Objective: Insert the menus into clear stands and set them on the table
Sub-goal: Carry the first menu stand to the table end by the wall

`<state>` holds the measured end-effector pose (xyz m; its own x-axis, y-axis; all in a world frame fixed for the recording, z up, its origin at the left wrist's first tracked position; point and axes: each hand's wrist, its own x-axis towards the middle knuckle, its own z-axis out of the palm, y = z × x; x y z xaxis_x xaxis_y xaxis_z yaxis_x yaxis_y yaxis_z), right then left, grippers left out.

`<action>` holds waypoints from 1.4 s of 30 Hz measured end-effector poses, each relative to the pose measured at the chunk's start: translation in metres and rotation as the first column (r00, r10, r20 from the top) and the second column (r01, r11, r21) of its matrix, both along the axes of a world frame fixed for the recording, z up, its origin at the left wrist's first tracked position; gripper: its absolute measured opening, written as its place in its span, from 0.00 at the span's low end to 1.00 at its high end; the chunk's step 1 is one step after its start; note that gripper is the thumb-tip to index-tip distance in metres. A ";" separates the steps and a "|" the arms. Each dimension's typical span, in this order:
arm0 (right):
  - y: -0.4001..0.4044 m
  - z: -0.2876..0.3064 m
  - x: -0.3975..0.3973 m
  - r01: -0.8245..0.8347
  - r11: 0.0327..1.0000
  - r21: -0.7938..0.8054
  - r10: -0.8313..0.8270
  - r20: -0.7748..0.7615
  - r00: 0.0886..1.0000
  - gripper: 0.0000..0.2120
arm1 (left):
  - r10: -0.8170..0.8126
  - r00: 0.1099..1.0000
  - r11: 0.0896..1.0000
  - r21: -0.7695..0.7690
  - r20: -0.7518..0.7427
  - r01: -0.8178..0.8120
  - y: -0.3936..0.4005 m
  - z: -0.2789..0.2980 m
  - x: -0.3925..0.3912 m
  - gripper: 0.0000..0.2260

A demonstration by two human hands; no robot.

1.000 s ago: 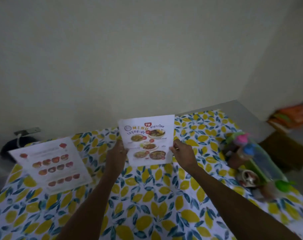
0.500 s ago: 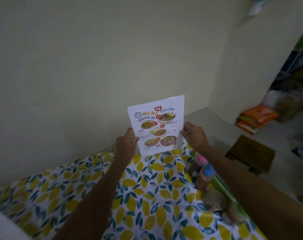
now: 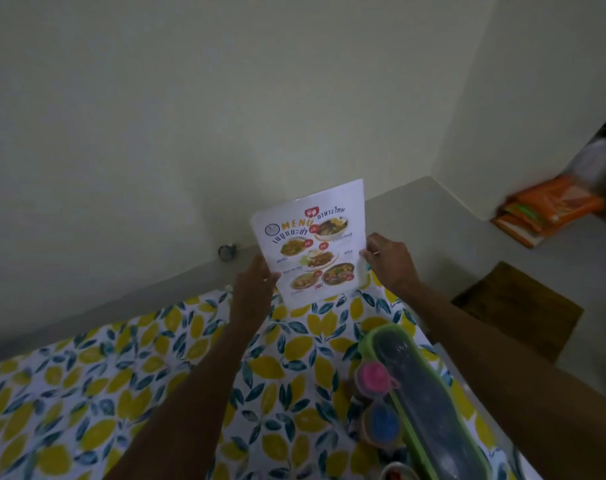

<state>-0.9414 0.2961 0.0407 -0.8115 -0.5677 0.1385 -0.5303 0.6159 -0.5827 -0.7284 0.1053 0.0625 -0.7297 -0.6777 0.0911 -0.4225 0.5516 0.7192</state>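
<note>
Both hands up: left hand pinches the menu's left edge, right hand grips its right edge, sheet upright between them above the bench's far edge. No clear stand discernible around it; setting down remains.

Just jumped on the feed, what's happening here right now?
A person holds a printed menu upright by its side edges, left hand on one side and right hand on the other, above the far edge of the table with the lemon-print cloth. Whether it already sits in a clear stand is hard to tell. A green-rimmed container and pink- and blue-capped jars sit to the right.
</note>
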 end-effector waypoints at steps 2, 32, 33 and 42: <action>-0.007 -0.013 -0.010 -0.004 1.000 -0.002 0.004 0.031 1.000 0.09 | 0.029 0.999 0.999 0.037 0.034 -0.030 -0.006 -0.011 -0.011 0.12; -0.024 -0.059 -0.037 0.004 0.997 -0.073 0.005 0.118 0.993 0.08 | 0.081 0.994 0.997 0.004 0.075 -0.081 -0.019 -0.049 -0.043 0.09; -0.024 -0.058 -0.037 0.007 0.997 -0.071 0.001 0.124 0.992 0.08 | 0.081 0.993 0.997 0.008 0.083 -0.082 -0.019 -0.049 -0.043 0.10; -0.015 -0.041 -0.022 0.042 0.998 -0.037 -0.035 0.192 0.981 0.17 | 0.058 0.996 0.997 0.047 0.071 -0.062 -0.017 -0.043 -0.039 0.16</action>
